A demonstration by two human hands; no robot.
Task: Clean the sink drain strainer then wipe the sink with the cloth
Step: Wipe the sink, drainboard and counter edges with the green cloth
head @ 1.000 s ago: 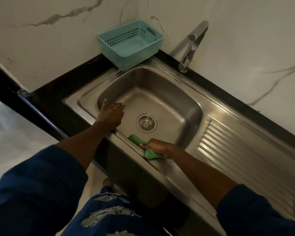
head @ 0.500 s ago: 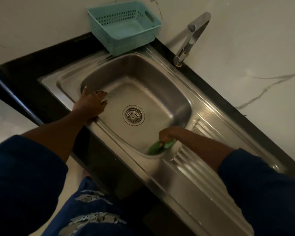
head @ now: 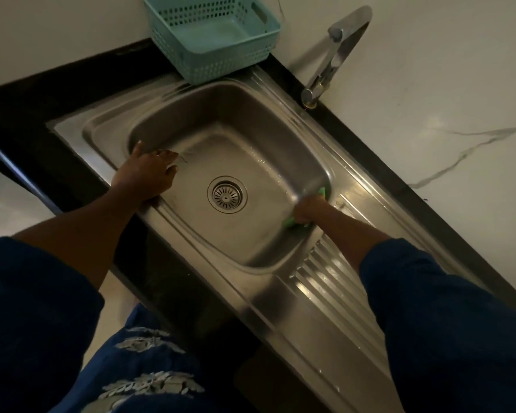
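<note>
Left hand (head: 145, 177) lies palm-down, fingers loose (both forearms bare), while right hand (head: 309, 210) clenches the cloth (head: 289, 223).

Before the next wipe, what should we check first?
1. Right hand grips the green cloth: ok.
2. Cloth lies against the right edge of the sink: ok.
3. Left hand rests on the sink's left edge, apart from the cloth: ok.
4. Strainer sits in the drain: ok.
5. Tap shows no running water: ok.
6. Basin wiped clean all over: cannot tell, too dim.
</note>
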